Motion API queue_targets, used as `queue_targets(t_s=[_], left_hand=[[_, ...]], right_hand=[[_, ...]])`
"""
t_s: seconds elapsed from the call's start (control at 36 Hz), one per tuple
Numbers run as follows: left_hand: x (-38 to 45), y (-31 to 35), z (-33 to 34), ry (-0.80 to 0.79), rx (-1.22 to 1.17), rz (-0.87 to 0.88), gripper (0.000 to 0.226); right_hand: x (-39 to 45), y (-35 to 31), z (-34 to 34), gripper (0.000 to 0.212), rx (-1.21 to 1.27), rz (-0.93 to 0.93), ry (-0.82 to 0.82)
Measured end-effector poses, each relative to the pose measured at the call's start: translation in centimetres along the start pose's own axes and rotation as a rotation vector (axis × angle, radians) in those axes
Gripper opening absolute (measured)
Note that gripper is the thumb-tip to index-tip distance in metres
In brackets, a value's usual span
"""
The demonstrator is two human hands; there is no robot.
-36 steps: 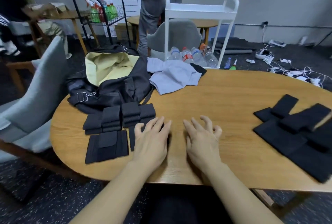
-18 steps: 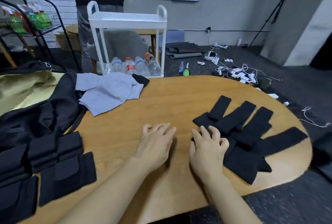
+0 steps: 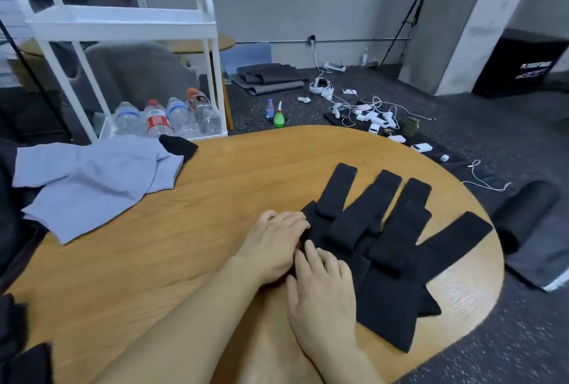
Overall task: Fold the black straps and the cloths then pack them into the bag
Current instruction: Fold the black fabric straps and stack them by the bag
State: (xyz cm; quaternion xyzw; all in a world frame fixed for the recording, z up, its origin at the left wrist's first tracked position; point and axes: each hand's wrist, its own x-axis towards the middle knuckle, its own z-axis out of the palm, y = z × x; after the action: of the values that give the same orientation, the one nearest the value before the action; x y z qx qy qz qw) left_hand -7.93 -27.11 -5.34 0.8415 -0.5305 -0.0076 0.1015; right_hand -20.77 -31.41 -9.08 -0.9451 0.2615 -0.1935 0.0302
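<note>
Black, felt-like fabric is what we are working with: the heap of unfolded black straps (image 3: 385, 239) lies fanned out in the right-centre of the frame on the oval wooden table (image 3: 215, 186), several long tabs pointing toward the upper right. Our left hand (image 3: 274, 245) lies at the heap's left edge, its fingertips on the nearest corner of fabric; we cannot tell whether they pinch it or merely press. Our right hand (image 3: 323, 291) lies flat just below, fingers straight and a little spread, the tips on the lower-left flap. The two hands sit close together, nearly touching. To fold well from here, we judge it best to free one strap from the overlapping pile first, since the tabs cross one another and may drag neighbours along. We should pin the wide end with the flat right hand, bring the tab over with the left, and smooth each crease so the bundle stays thin. The crumpled pale lavender cloth (image 3: 92, 183) waits in the left-centre of the frame, not yet folded. At the far left edge a dark mass may be the bag, but too little of it shows to say. A white cart with water bottles (image 3: 167, 118) stands behind the table.
</note>
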Motion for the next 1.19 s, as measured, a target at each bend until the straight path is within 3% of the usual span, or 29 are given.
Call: queue_targets(t_s=[0.31,0.64,0.86,1.08,1.19], left_hand=[[-4.5,-1.0,-1.0,0.042,0.134,-0.123,0.039],[-14.6,-1.7,-2.3,0.039,0.218,-0.299,0.053],[-20.2,-0.6,-2.9,0.03,0.224,-0.366,0.058],[-24.0,0.3,-3.7,0.068,0.221,-0.375,0.044],[-24.8,-0.6,-3.6,0.231,0.156,-0.359,0.02]], right_hand=[[-0.9,-0.1,-0.7,0.038,0.107,-0.176,0.007],[-1.9,-0.1,-1.2,0.041,0.13,-0.29,-0.041],[-2.2,-0.5,-1.3,0.027,0.139,-0.313,-0.018],[-3.6,-4.1,-2.7,0.032,0.235,-0.427,0.046],[-3.5,-5.7,-3.7,0.029,0.325,-0.476,0.083]])
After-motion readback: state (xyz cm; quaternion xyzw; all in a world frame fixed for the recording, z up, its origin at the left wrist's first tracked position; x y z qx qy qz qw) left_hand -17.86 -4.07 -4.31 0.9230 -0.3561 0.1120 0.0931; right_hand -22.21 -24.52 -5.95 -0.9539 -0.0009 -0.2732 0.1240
